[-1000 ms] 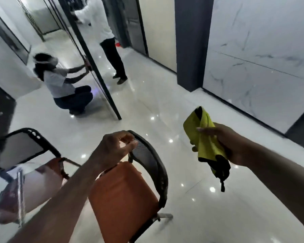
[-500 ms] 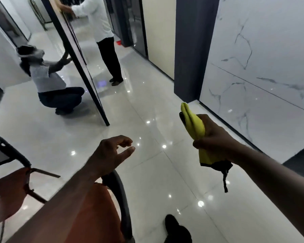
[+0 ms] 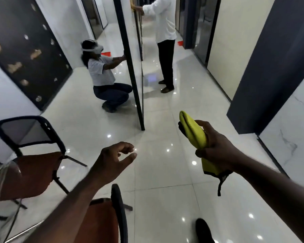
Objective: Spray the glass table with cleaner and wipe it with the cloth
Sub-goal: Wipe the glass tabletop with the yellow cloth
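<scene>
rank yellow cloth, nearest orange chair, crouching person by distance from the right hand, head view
1. yellow cloth: gripped in the right hand
2. nearest orange chair: below, to its left
3. crouching person: far up the corridor, left

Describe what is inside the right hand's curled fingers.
A folded yellow cloth with black trim, gripped by the right hand. The fingers cover its middle part.

No text, brand or number can be read anywhere. The gold marks (image 3: pixel 35 53) on the dark wall panel (image 3: pixel 12 23) at ten o'clock are too blurred to make out.
</scene>
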The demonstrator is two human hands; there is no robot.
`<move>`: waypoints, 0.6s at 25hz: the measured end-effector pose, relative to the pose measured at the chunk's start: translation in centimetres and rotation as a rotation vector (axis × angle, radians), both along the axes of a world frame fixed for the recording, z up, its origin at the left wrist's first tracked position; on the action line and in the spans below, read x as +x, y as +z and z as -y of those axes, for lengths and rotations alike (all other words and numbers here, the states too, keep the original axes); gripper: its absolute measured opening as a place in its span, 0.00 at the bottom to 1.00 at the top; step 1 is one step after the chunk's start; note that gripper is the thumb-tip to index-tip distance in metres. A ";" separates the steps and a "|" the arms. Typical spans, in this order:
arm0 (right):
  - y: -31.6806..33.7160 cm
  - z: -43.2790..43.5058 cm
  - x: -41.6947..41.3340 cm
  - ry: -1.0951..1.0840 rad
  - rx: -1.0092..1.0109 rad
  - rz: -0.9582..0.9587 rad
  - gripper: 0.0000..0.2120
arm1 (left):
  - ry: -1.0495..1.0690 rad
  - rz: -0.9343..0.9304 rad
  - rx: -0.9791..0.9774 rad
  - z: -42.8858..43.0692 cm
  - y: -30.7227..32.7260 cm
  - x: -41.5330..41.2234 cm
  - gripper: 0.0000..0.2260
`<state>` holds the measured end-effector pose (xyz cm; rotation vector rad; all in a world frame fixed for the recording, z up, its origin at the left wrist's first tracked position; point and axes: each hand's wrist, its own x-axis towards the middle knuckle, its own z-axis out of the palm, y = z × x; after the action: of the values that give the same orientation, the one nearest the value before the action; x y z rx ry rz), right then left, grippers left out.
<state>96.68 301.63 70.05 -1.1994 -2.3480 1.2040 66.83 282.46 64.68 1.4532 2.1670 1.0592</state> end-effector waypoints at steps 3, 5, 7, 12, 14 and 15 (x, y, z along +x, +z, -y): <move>-1.8 -6.2 -7.2 0.187 0.021 -0.006 0.48 | 0.181 -0.010 -0.024 -1.5 -1.0 -3.5 0.10; -2.5 -10.2 -12.5 0.331 0.023 -0.009 0.48 | 0.321 -0.010 -0.002 -2.3 -0.9 -5.7 0.09; -2.4 -13.0 -18.0 0.476 0.014 -0.004 0.47 | 0.471 -0.015 0.029 -2.2 -0.6 -7.4 0.09; -2.4 -14.5 -32.8 0.832 0.052 0.029 0.47 | 0.770 -0.057 -0.004 0.9 -0.8 -10.5 0.14; -3.0 -13.5 -40.0 0.989 0.057 0.023 0.46 | 0.915 -0.055 0.008 2.6 -1.9 -12.8 0.19; -3.6 -12.6 -43.5 1.057 0.051 0.031 0.45 | 0.973 -0.047 0.010 3.4 -2.8 -14.3 0.19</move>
<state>53.21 314.25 66.41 0.1613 -3.0773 1.3188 52.54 279.05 61.91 0.3373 2.9566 1.2847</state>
